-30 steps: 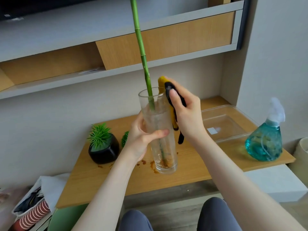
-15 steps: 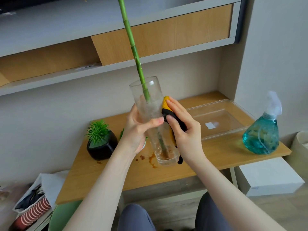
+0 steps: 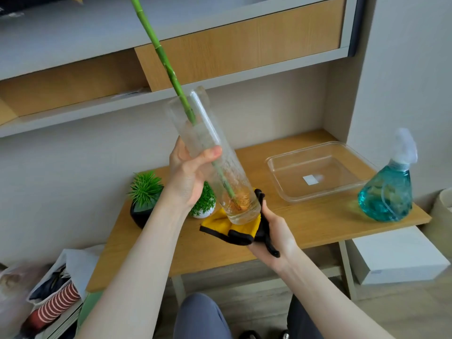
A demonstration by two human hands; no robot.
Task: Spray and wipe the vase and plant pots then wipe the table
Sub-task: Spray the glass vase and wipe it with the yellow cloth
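My left hand (image 3: 189,174) grips a tall clear glass vase (image 3: 208,148) around its middle and holds it tilted above the wooden table (image 3: 305,226), mouth leaning up and to the left. A green bamboo stalk (image 3: 156,45) stands in it, its orange roots at the bottom. Under the vase's base my right hand (image 3: 271,231) holds a yellow cloth with black trim (image 3: 220,225) against the glass. A black pot with a spiky green plant (image 3: 144,192) and a small white pot (image 3: 204,206) sit on the table behind my left wrist. The teal spray bottle (image 3: 387,189) stands at the table's right end.
A clear plastic tray (image 3: 318,172) lies on the table's back right. Wall shelves with wood panels (image 3: 239,37) hang above. A white box (image 3: 396,255) sits on the floor to the right, bags and a striped item (image 3: 56,299) to the left. My knees are below the table edge.
The vase has tipped from upright to leaning left and risen slightly. My right hand with the cloth slid down from the vase's upper side to beneath its base.
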